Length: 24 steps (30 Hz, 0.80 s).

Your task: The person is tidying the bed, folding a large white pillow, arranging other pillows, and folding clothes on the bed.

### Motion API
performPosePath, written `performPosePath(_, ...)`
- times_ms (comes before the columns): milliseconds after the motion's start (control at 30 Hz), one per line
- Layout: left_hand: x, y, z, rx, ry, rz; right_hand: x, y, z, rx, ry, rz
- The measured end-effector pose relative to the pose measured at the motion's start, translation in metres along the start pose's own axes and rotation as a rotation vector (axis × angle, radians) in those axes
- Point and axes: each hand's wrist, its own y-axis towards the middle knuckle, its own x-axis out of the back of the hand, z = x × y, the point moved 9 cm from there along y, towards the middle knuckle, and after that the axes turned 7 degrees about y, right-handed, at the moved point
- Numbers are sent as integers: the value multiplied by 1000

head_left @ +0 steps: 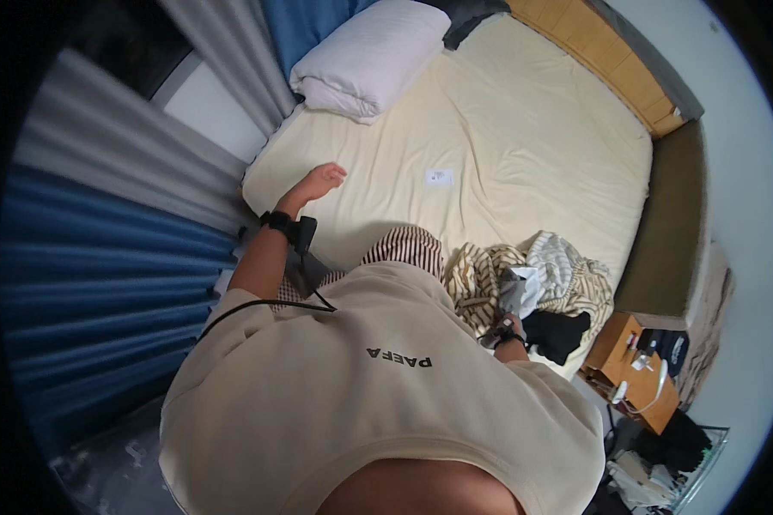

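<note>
My left hand [320, 180], fingers loosely curled and apart, holds nothing over the left edge of the cream-sheeted bed [532, 146]; a black device is strapped to that wrist. My right hand [512, 327] is low at the right, partly hidden, its fingers closed around something I cannot make out. Beside it lie striped crumpled fabric [472, 283], a grey-and-white bundle [554, 257], a smaller white-grey item [520, 287] and black cloth [558, 335]. My striped-clad knee [404, 245] is at the bed's near edge. A small white card [439, 177] lies mid-bed.
A folded white quilt [369, 56] and dark pillow [472, 15] lie at the back. Grey and blue curtains [103, 257] hang at the left by a window. At the right stand a padded panel [666, 223], a wooden bedside cabinet [614, 343] with items and cables, and piled things [670, 455].
</note>
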Motion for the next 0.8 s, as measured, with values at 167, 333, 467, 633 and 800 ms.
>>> performPosePath(167,0,-124,73,235,-91,-77,-1,-15,47,366,-280,136)
performPosePath(333,-3,-197,53,386,-136,-51,-44,-145,75,682,-101,-12)
performPosePath(467,-46,-199,28,348,-297,14,-62,-228,127,764,-2,104)
performPosePath(633,-139,-190,-2,348,-304,239,-61,-302,199,850,211,471)
performPosePath(800,-204,-207,-54,353,-183,504,-73,-469,204,853,225,834)
